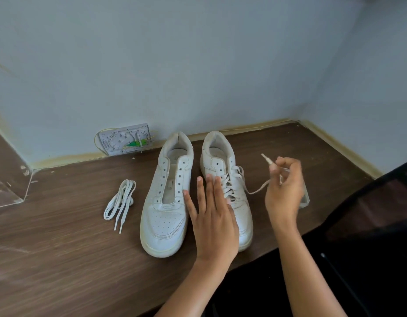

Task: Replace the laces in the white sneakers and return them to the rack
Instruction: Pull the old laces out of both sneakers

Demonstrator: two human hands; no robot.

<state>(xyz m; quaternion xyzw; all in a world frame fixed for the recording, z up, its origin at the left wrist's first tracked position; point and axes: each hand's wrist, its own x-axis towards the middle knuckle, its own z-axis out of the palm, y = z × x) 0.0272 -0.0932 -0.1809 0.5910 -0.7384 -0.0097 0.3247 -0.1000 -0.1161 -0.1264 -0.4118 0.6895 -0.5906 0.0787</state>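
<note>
Across the lower frame we see a dark brown wood-grain surface [60, 259] meeting pale blue-grey walls [198, 53] along a yellowish edge strip [255, 125], with a small grey wired panel [124, 143] leaning left of centre.

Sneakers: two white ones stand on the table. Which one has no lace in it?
The left sneaker, beside the loose lace: its eyelets are bare. The right sneaker is partly laced.
</note>
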